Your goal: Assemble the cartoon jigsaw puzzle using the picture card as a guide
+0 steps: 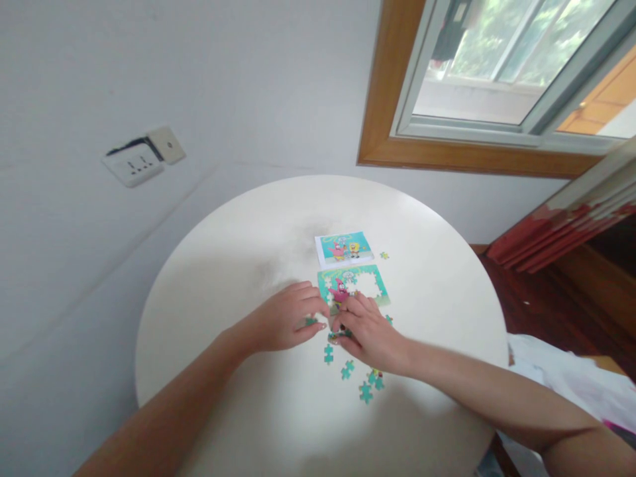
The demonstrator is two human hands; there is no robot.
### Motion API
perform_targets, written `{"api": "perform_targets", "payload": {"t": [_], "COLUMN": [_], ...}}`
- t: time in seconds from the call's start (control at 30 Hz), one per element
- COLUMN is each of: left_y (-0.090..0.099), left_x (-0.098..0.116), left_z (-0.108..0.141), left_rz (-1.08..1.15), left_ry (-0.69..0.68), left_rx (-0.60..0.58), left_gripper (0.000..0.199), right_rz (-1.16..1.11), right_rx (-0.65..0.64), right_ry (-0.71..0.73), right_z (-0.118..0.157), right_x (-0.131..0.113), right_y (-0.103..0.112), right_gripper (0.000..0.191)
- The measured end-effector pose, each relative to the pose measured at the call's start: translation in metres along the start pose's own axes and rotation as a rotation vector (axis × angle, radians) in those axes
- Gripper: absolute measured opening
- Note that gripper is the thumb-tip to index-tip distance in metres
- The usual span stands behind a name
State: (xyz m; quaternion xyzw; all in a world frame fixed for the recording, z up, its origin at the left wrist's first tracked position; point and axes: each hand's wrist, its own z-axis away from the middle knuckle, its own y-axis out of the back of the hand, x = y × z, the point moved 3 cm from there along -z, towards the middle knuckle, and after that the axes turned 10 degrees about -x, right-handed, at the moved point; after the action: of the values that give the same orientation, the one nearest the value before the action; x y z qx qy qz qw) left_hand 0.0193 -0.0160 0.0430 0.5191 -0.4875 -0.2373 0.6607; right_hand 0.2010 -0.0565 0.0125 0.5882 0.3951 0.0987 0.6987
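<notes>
A partly assembled jigsaw puzzle with a cartoon picture lies on the round white table, with a white gap at its upper right. My left hand is at the puzzle's lower left corner, thumb and forefinger apart, nothing seen between them. Over the lower edge, my right hand has its fingers curled together around a puzzle piece, mostly hidden beneath them. Loose teal pieces lie nearer to me, among them one puzzle piece, another puzzle piece and a small cluster of pieces.
Beyond the puzzle lies a reference picture card, with a single loose piece at its right. The table stands against a white wall with a socket and a window. A red-patterned curtain hangs at the right.
</notes>
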Motion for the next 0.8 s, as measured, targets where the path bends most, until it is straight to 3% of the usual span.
{"api": "perform_targets", "payload": {"t": [0.17, 0.6, 0.8], "left_y": [-0.002, -0.01, -0.012], "left_x": [0.002, 0.001, 0.001], "left_z": [0.0, 0.0, -0.001], "left_rz": [0.01, 0.019, 0.003], "left_ry": [0.026, 0.023, 0.008], "left_rx": [-0.049, -0.077, -0.089], "left_gripper": [0.01, 0.01, 0.003], "right_rz": [0.018, -0.058, -0.063], "right_rx": [0.048, 0.042, 0.043], "right_ry": [-0.006, -0.028, -0.019], "right_z": [0.001, 0.0, 0.0], "right_x": [0.002, 0.004, 0.003], "right_y": [0.0, -0.006, -0.006], "right_gripper": [0.032, 0.006, 0.012]}}
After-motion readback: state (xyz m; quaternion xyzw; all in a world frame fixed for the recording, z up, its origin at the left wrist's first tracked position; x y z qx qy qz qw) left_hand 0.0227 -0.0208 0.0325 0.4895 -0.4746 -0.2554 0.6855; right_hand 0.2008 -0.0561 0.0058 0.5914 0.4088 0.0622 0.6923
